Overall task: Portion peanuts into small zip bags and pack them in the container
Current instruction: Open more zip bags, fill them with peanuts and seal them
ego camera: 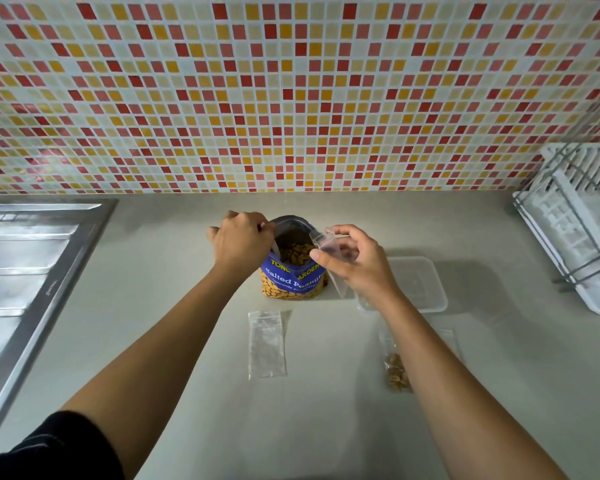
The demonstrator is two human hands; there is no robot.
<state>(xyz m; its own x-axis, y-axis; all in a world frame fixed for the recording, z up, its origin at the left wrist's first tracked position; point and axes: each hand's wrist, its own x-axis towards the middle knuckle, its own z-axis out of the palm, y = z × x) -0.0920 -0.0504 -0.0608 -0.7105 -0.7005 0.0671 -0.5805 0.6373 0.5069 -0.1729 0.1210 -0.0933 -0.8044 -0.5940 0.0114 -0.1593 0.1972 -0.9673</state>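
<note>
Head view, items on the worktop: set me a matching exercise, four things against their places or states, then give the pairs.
Things:
1 peanut bag
2 flat zip bag
3 container
4 held zip bag

States:
A pinched by the right hand
B stands open, left hand gripping its rim
C lies flat, nearer the camera than the peanut bag
D sits right of the peanut bag, partly behind the right wrist

Pairs: 1-B, 2-C, 3-D, 4-A

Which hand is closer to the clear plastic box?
Right. The right hand is just left of the box; the left hand is farther left, at the peanut bag.
</note>
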